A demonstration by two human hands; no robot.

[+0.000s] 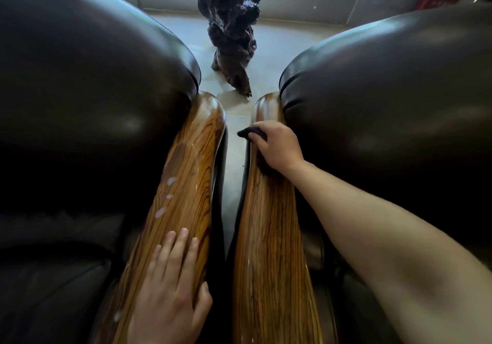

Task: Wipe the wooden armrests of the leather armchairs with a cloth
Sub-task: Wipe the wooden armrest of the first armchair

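Observation:
Two striped wooden armrests run side by side away from me, the left armrest (pixel 186 178) and the right armrest (pixel 269 237). My right hand (pixel 277 145) is far up the right armrest, closed over a dark cloth (pixel 249 132) pressed on the wood, with a corner of the cloth sticking out to the left. My left hand (pixel 170 287) lies flat on the near part of the left armrest, fingers spread, holding nothing. A few pale spots (pixel 161 212) mark the left armrest's inner edge.
Dark leather armchair cushions bulge on both sides, the left chair (pixel 87 98) and the right chair (pixel 386 98). A narrow gap of pale floor (pixel 234 141) runs between the armrests. A dark gnarled wood sculpture (pixel 231 29) stands on the floor beyond, under a window.

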